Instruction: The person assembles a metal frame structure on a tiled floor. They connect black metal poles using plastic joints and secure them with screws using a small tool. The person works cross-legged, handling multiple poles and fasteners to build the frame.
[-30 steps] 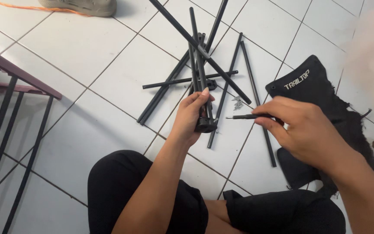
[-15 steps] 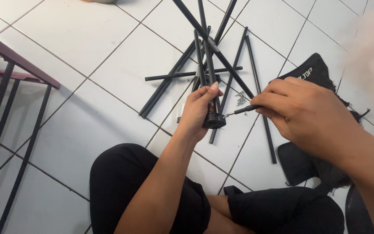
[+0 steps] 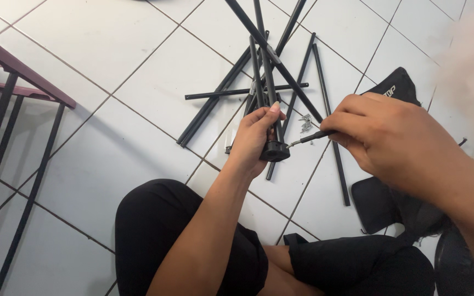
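1. Over the white tile floor (image 3: 111, 60), between my knees: left hand (image 3: 254, 137) was clamped round a black tube (image 3: 272, 118) just above its round end cap (image 3: 275, 151).
2. Right hand (image 3: 390, 140) pinched a screwdriver (image 3: 309, 138) shut, its tip touching the cap.
3. Judged early: most loose black rods (image 3: 220, 98) lay unjoined; small screws (image 3: 306, 124) lay unused nearby.
4. Tube looked thin, matte and straight.

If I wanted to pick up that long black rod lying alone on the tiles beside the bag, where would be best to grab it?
Probably near the middle of the long black rod, coming straight down from above. It lies flat on the white tiled floor, and its far end sits close to the pile of black rods, so a mid-length pinch across its thin width should lift it level. The right hand crosses over part of it.
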